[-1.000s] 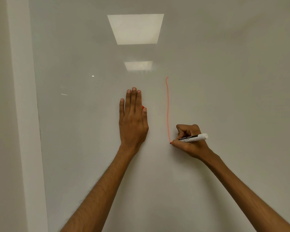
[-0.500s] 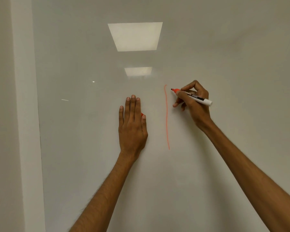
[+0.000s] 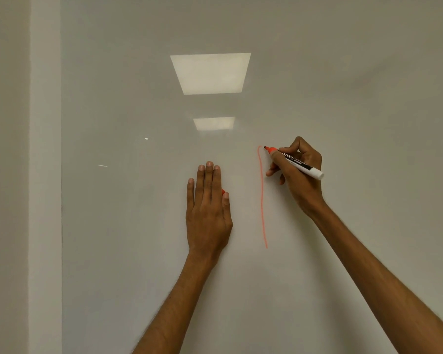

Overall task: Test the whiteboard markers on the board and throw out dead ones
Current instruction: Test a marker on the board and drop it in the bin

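My right hand (image 3: 298, 175) grips a white whiteboard marker (image 3: 301, 164) with an orange-red nib. The nib points left and sits at the top end of a thin orange-red vertical line (image 3: 262, 200) drawn on the whiteboard (image 3: 138, 238). I cannot tell whether the nib touches the board. My left hand (image 3: 207, 210) lies flat on the board to the left of the line, fingers straight and together. A small bit of the red cap (image 3: 223, 192) peeks out between its thumb and forefinger; the rest is hidden under the hand.
The board's left edge (image 3: 61, 226) meets a pale wall strip (image 3: 45, 175). Two ceiling lights are reflected in the glossy board (image 3: 210, 72) above the hands. No bin or other markers are in view.
My right hand rose with the marker from the bottom end of the line to its top, and the nib has now come in close to the line's top. My left hand stayed flat.
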